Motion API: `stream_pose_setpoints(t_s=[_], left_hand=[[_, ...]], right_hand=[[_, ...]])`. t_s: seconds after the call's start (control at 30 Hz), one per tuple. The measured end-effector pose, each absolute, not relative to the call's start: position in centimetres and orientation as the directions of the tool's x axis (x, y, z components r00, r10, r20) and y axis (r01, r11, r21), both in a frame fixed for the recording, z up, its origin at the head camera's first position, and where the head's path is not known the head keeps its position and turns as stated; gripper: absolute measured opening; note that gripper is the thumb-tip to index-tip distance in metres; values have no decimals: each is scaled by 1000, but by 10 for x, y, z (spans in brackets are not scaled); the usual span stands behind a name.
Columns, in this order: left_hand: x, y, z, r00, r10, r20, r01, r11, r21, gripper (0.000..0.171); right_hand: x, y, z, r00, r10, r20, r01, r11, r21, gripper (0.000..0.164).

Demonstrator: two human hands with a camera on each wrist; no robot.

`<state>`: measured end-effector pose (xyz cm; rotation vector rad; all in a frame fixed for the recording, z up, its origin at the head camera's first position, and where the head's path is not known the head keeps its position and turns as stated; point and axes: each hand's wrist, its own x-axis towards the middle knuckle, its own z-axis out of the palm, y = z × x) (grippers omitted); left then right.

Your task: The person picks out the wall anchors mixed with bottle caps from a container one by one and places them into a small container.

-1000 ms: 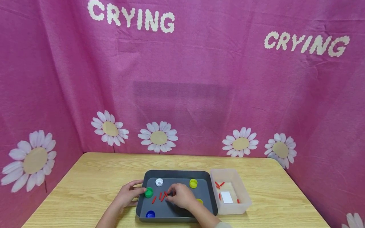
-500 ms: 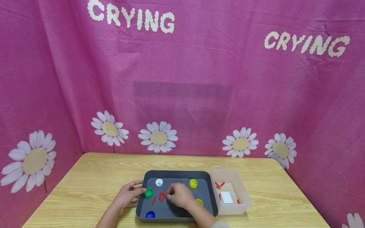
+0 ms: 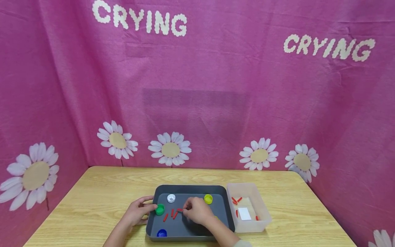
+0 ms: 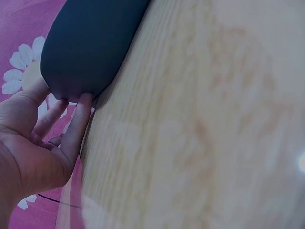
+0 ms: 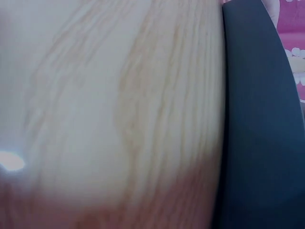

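Observation:
My left hand (image 3: pixel 139 210) grips the left wall of a dark grey tray (image 3: pixel 197 189), thumb over the rim beside a green bottle cap (image 3: pixel 159 209). In the left wrist view its fingertips press the tray's outer side. Over the tray's middle, my right hand (image 3: pixel 197 210) pinches a short red stick (image 3: pixel 179 210) between thumb and fingers. Several like it, such as one red stick (image 3: pixel 165 217), lie loose on the tray floor just left of that hand. The right wrist view shows only tabletop and the tray's outer wall.
Also in the tray are a white cap (image 3: pixel 171 198), a blue cap (image 3: pixel 162 233) and a yellow cap (image 3: pixel 208 199); another yellow one is mostly hidden by the right arm. Against the tray's right side stands a translucent bin (image 3: pixel 262 209) holding several red sticks and a white card (image 3: pixel 244 213).
The pinched stick has come slightly right, off the loose sticks it overlapped half a second ago, and now lies nearly level. My left hand keeps its hold on the tray.

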<state>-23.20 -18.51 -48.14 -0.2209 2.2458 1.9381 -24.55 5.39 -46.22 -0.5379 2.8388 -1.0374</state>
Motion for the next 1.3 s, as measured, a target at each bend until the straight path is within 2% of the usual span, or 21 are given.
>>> stream_pose_setpoints(t_s=[0.7, 1.03, 1.3], left_hand=[[-236, -184, -483, -969, -48, -243, -247, 153, 957, 54], [-232, -184, -480, -972, -18, -232, -233, 147, 961, 56], [-231, -182, -479, -971, -50, -235, -240, 157, 958, 55]], right_hand=[[-239, 82, -441, -915, -386, 119, -368, 675, -639, 4], [-236, 101, -436, -907, -397, 141, -394, 679, -620, 4], [-231, 112, -430, -915, -377, 146, -387, 712, -586, 4]])
